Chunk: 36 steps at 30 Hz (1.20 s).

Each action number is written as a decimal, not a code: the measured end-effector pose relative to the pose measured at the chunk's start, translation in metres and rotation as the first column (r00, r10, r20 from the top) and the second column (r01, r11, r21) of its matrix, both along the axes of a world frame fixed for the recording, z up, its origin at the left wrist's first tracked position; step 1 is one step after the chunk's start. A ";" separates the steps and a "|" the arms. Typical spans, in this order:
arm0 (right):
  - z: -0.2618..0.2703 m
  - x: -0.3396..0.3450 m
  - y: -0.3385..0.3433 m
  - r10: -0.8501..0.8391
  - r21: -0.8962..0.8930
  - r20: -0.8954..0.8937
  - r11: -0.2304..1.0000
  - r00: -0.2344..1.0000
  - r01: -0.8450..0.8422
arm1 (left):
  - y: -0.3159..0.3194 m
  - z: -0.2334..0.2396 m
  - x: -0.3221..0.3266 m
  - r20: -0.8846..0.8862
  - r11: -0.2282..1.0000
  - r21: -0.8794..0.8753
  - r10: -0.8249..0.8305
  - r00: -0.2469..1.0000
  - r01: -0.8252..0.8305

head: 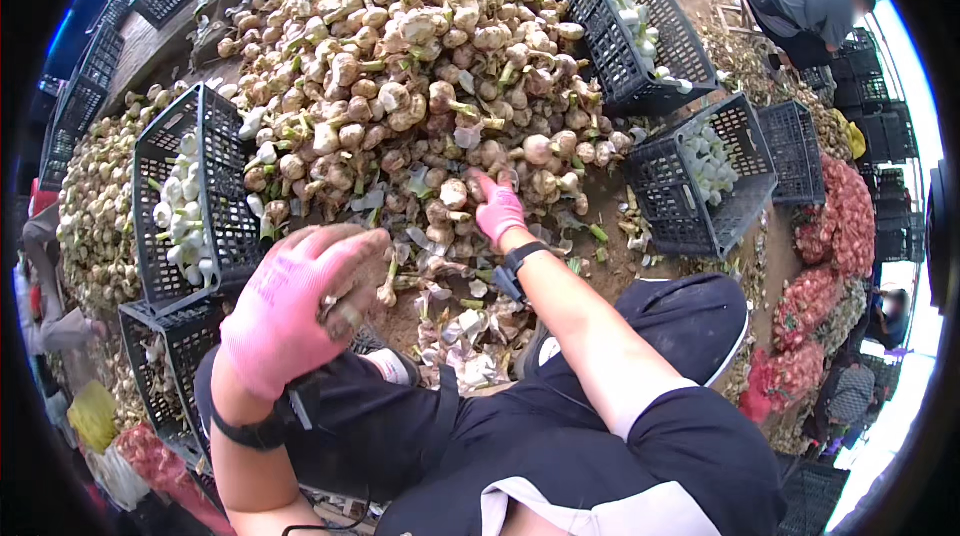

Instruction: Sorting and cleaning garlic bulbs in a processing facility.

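Observation:
A large heap of untrimmed garlic bulbs [420, 48] with short cut stems lies on the ground in front of me. My right hand [499, 210], in a pink glove, reaches into the heap's near edge, its fingertips at a soil-covered bulb; whether it grips that bulb cannot be told. My left hand [300, 303], in a soiled pink glove, is raised over my left leg with its fingers curled around something partly hidden, perhaps a garlic bulb. Between my feet lie loose papery garlic skins [472, 341]. Peeled-looking white bulbs [182, 213] fill part of the black plastic crate to my left.
Two black crates [577, 26] [656, 198] holding white bulbs stand at the right of the heap. Another crate [176, 371] is beside my left knee. Red mesh sacks [851, 221] of garlic line the far right. A person [810, 0] bends over at the upper right.

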State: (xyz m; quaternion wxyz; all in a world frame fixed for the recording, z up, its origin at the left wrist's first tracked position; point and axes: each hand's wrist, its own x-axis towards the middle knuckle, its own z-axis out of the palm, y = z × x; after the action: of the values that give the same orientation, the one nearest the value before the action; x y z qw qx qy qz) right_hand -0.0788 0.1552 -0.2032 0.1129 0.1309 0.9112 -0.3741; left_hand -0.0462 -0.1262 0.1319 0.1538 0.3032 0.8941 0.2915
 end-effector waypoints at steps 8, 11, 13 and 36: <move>0.043 0.015 0.050 -0.036 -0.931 0.364 -0.055 0.931 0.362 | -0.015 -0.021 0.000 -0.031 0.998 -0.019 0.066 0.997 -0.067; 0.092 0.019 0.032 0.130 -0.979 0.199 -0.025 0.971 0.204 | -0.016 -0.036 -0.001 -0.077 0.988 -0.089 0.116 0.990 -0.123; 0.131 0.024 0.017 0.308 -0.994 -0.016 -0.105 0.951 0.017 | -0.009 -0.049 -0.002 -0.178 0.990 -0.021 0.137 0.974 -0.143; 0.281 0.093 -0.021 -0.007 -0.879 -0.312 0.383 0.950 -0.285 | 0.083 -0.052 0.051 0.677 -0.086 0.704 -0.218 0.703 -0.705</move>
State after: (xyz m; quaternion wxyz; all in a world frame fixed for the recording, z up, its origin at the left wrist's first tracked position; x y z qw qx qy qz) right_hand 0.0146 0.1344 0.0776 0.0751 -0.0816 0.5686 -0.8151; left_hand 0.0048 -0.0432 0.0800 0.1083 0.0098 0.3354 0.9358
